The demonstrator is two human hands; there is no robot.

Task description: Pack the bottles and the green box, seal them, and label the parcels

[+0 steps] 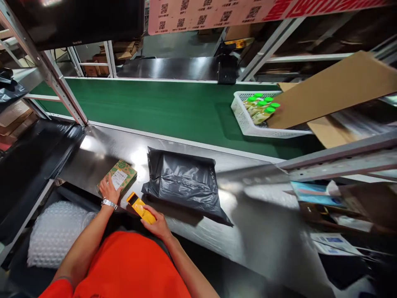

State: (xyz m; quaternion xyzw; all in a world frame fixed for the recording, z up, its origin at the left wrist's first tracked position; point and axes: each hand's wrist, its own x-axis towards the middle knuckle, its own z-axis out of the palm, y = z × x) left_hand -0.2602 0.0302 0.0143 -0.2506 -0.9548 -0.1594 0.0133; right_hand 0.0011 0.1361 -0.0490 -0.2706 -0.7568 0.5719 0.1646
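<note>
While the box (pixel 120 175) lies flat, left fingers (pixel 109 183) touch its near end.

Packing warehouse, conveyor belt (pixel 155 107), bubble wrap (pixel 57 234)

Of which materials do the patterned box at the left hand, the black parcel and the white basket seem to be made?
Patterned box: probably cardboard, printed, rather matte; flat faces and straight edges suggest it.
Black parcel: likely thin plastic film, glossy, since it creases and catches highlights.
White basket: seemingly moulded plastic, finish hard to judge; the perforated walls and smooth rim point that way.
</note>
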